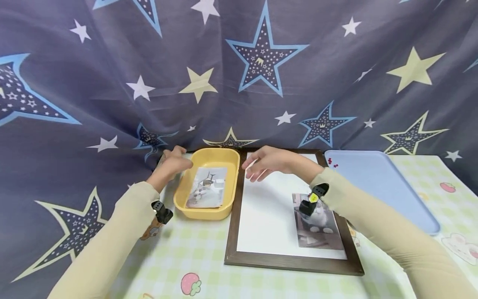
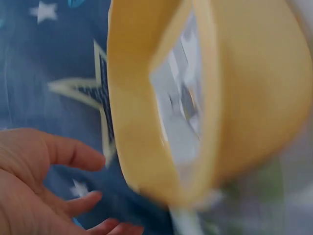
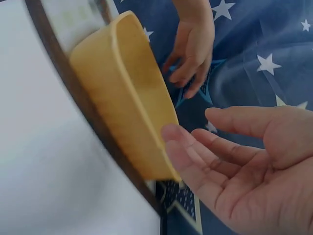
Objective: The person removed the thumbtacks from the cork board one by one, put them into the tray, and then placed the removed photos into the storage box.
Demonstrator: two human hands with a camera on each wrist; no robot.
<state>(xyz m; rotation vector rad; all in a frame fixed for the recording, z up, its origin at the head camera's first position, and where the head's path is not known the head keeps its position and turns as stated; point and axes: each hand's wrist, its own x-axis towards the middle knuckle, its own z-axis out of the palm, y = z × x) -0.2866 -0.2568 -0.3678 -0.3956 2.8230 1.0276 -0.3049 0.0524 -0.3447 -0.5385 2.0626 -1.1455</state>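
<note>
A yellow plastic basin (image 1: 216, 154) stands at the back left of the table, with printed photos (image 1: 207, 189) lying inside it. My left hand (image 1: 172, 162) hovers just left of the basin's far end, fingers spread and holding nothing. On the other side, my right hand (image 1: 267, 162) hangs over the framed white board (image 1: 261, 224), its loosely bent fingers pointing toward the basin. In the right wrist view, those fingertips overlap the basin's rim (image 3: 129, 73). One photo of a cat (image 1: 317, 232) lies on the lower right of the board, partly hidden by the right wrist's camera.
A pale blue tray (image 1: 377, 178) lies to the right of the board, with small red bits (image 1: 330, 162) in its far left corner. Starred dark fabric (image 1: 239, 83) hangs behind and left of the table. A checked cloth (image 1: 179, 253) covers the tabletop.
</note>
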